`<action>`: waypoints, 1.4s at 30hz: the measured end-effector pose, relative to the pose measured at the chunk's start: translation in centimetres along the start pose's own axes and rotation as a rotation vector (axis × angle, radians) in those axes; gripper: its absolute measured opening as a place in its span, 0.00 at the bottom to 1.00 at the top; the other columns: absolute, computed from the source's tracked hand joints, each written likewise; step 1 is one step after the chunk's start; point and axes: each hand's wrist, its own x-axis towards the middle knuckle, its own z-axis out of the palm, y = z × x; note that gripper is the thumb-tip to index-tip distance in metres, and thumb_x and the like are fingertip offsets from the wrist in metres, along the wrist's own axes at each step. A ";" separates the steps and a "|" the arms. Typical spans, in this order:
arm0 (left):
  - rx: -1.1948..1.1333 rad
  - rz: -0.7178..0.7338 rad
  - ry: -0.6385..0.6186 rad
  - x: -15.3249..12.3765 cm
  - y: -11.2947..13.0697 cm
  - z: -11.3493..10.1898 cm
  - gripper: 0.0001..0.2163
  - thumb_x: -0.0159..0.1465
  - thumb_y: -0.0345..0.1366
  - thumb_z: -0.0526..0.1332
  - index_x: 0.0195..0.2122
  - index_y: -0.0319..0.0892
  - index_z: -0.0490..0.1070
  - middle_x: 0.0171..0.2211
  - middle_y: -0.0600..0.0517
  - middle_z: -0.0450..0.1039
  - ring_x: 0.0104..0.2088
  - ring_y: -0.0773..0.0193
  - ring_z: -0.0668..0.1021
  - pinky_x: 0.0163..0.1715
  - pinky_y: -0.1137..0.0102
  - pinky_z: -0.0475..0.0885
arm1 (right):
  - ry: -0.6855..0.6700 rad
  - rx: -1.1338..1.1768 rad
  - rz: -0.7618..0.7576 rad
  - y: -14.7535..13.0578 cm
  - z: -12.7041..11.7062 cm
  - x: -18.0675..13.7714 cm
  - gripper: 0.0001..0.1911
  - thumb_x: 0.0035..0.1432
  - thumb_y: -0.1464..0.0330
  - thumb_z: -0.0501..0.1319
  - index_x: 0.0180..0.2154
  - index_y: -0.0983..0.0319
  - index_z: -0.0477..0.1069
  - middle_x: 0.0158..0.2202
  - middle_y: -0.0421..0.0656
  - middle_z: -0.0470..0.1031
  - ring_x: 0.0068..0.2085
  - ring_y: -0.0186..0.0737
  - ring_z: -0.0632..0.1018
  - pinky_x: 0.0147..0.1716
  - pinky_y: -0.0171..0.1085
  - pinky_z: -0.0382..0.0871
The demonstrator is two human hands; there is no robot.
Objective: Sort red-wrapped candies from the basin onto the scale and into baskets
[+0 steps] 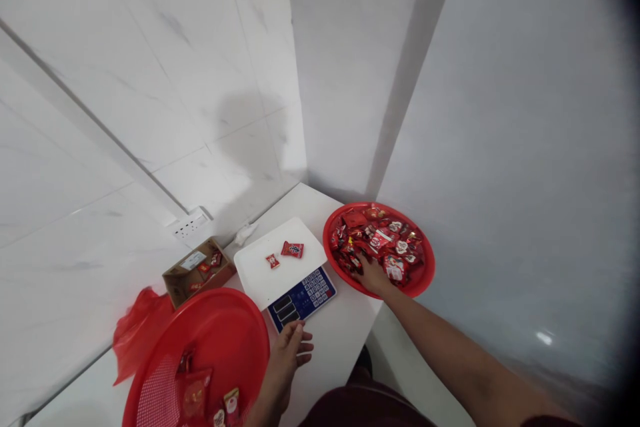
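Red-wrapped candies (401, 247) are filling the basket (428, 279) right of centre, where my right hand (373, 277) is reaching, grip unclear; my left hand (289, 352), loosely spread, is hovering lower-centre by the number-keyed scale (287, 277).

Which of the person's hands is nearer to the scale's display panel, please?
Left. The left hand is just on the near side of the display panel; the right hand is farther right, among wrapped sweets in a red basket.
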 end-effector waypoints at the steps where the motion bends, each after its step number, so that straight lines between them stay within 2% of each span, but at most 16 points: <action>1: 0.003 -0.004 -0.006 0.0 0.0 0.1 0.26 0.44 0.56 0.62 0.37 0.42 0.68 0.30 0.50 0.71 0.28 0.65 0.73 0.31 0.68 0.65 | 0.002 0.015 0.004 -0.1 0.0 0.1 0.31 0.51 0.65 0.58 0.57 0.57 0.55 0.52 0.53 0.64 0.49 0.51 0.70 0.43 0.43 0.61; 4: 0.019 -0.017 -0.013 0.1 -0.1 0.3 0.26 0.43 0.56 0.63 0.36 0.42 0.68 0.30 0.50 0.70 0.28 0.65 0.73 0.31 0.68 0.65 | 0.011 0.066 -0.008 0.4 -0.4 0.3 0.22 0.54 0.68 0.55 0.52 0.57 0.63 0.45 0.50 0.71 0.44 0.48 0.73 0.41 0.42 0.62; 8: 0.028 -0.019 -0.015 0.0 -0.3 0.0 0.26 0.44 0.56 0.63 0.36 0.42 0.68 0.29 0.51 0.70 0.27 0.66 0.73 0.30 0.69 0.66 | 0.051 0.148 -0.033 1.6 -1.5 0.3 0.17 0.56 0.66 0.52 0.48 0.60 0.66 0.42 0.47 0.74 0.43 0.44 0.74 0.42 0.39 0.64; 10: 0.028 -0.014 -0.016 0.0 -0.4 -0.1 0.25 0.45 0.56 0.62 0.36 0.42 0.68 0.30 0.51 0.71 0.28 0.66 0.73 0.30 0.69 0.66 | 0.080 0.293 -0.001 1.8 -2.2 0.1 0.18 0.56 0.63 0.52 0.48 0.61 0.65 0.40 0.46 0.74 0.40 0.42 0.75 0.38 0.38 0.66; 12: 0.022 -0.011 -0.022 0.1 -0.3 -0.2 0.24 0.45 0.55 0.62 0.36 0.42 0.68 0.30 0.51 0.71 0.28 0.66 0.73 0.30 0.69 0.66 | 0.076 0.560 0.076 1.6 -2.9 -0.3 0.20 0.55 0.60 0.53 0.48 0.60 0.64 0.37 0.45 0.75 0.33 0.40 0.76 0.31 0.37 0.68; 14: 0.010 -0.007 -0.036 0.1 0.0 -0.1 0.25 0.44 0.55 0.63 0.36 0.42 0.68 0.30 0.51 0.71 0.28 0.66 0.73 0.30 0.69 0.66 | 0.036 0.856 0.162 1.0 -3.6 -0.8 0.23 0.52 0.58 0.56 0.49 0.59 0.63 0.31 0.42 0.75 0.25 0.37 0.74 0.24 0.36 0.67; 17: 0.002 0.005 -0.077 -0.1 0.9 0.6 0.24 0.45 0.54 0.63 0.37 0.42 0.68 0.31 0.50 0.71 0.29 0.66 0.73 0.31 0.68 0.67 | -0.045 1.132 0.235 -0.3 -4.8 -1.6 0.26 0.49 0.59 0.60 0.50 0.57 0.62 0.23 0.37 0.72 0.17 0.31 0.67 0.17 0.32 0.62; 19: -0.014 0.026 -0.131 -0.4 1.8 1.2 0.22 0.48 0.52 0.63 0.38 0.42 0.68 0.32 0.49 0.71 0.30 0.65 0.74 0.33 0.68 0.67 | -0.085 1.240 0.241 -1.6 -5.6 -2.4 0.25 0.47 0.61 0.62 0.49 0.56 0.63 0.22 0.35 0.70 0.16 0.28 0.65 0.15 0.31 0.60; 23: -0.152 0.033 -0.238 -0.9 3.7 2.6 0.21 0.51 0.49 0.63 0.43 0.45 0.66 0.40 0.47 0.70 0.38 0.62 0.74 0.39 0.65 0.68 | -0.208 1.363 0.161 -4.5 -6.6 -5.0 0.20 0.44 0.64 0.65 0.42 0.55 0.67 0.27 0.36 0.72 0.21 0.29 0.69 0.16 0.29 0.59; 26: -0.352 -0.052 -0.265 -0.7 4.7 3.5 0.24 0.52 0.51 0.61 0.48 0.48 0.63 0.47 0.47 0.68 0.43 0.60 0.73 0.42 0.63 0.68 | -0.431 1.379 0.082 -7.0 -6.5 -8.1 0.18 0.43 0.61 0.66 0.39 0.55 0.69 0.30 0.37 0.72 0.23 0.28 0.69 0.16 0.27 0.55; 28: -0.469 -0.114 -0.307 -0.5 5.1 3.8 0.23 0.53 0.53 0.59 0.47 0.49 0.64 0.44 0.48 0.70 0.40 0.61 0.74 0.42 0.62 0.68 | -0.596 1.334 0.043 -8.5 -6.0 -10.2 0.18 0.43 0.60 0.66 0.38 0.56 0.69 0.29 0.38 0.72 0.22 0.27 0.68 0.15 0.26 0.53; 30: -0.547 -0.133 -0.324 -0.3 5.3 3.7 0.20 0.53 0.53 0.59 0.43 0.48 0.67 0.38 0.51 0.72 0.35 0.64 0.75 0.41 0.64 0.68 | -0.700 1.276 0.031 -9.7 -5.4 -11.7 0.19 0.43 0.59 0.65 0.39 0.56 0.69 0.30 0.38 0.72 0.22 0.27 0.68 0.15 0.26 0.52; 33: -0.598 -0.122 -0.263 -0.4 5.3 3.1 0.16 0.53 0.50 0.61 0.36 0.45 0.71 0.34 0.52 0.73 0.32 0.65 0.74 0.40 0.65 0.69 | -0.672 1.177 0.017 -10.8 -4.6 -12.6 0.21 0.44 0.58 0.64 0.42 0.57 0.67 0.30 0.39 0.72 0.22 0.28 0.68 0.15 0.27 0.55; 37: -0.518 -0.017 -0.271 -1.0 5.1 2.3 0.16 0.50 0.44 0.65 0.39 0.45 0.69 0.37 0.51 0.73 0.34 0.63 0.75 0.40 0.62 0.69 | -0.536 0.967 -0.094 -11.5 -4.0 -12.2 0.22 0.46 0.58 0.62 0.43 0.59 0.64 0.27 0.38 0.71 0.24 0.32 0.69 0.14 0.28 0.59; 40: -0.389 0.074 -0.256 -1.7 5.1 2.3 0.20 0.45 0.35 0.70 0.40 0.44 0.68 0.32 0.53 0.72 0.30 0.67 0.74 0.36 0.65 0.69 | -0.534 0.895 -0.150 -11.9 -4.1 -12.3 0.23 0.46 0.58 0.62 0.44 0.60 0.63 0.27 0.38 0.71 0.25 0.33 0.70 0.14 0.28 0.60; 42: -0.353 0.095 -0.228 -2.0 5.2 2.3 0.21 0.44 0.34 0.70 0.40 0.43 0.68 0.29 0.54 0.71 0.28 0.69 0.73 0.34 0.67 0.69 | -0.570 0.920 -0.159 -12.2 -4.4 -12.5 0.23 0.47 0.58 0.62 0.44 0.60 0.63 0.27 0.37 0.70 0.24 0.31 0.69 0.14 0.28 0.60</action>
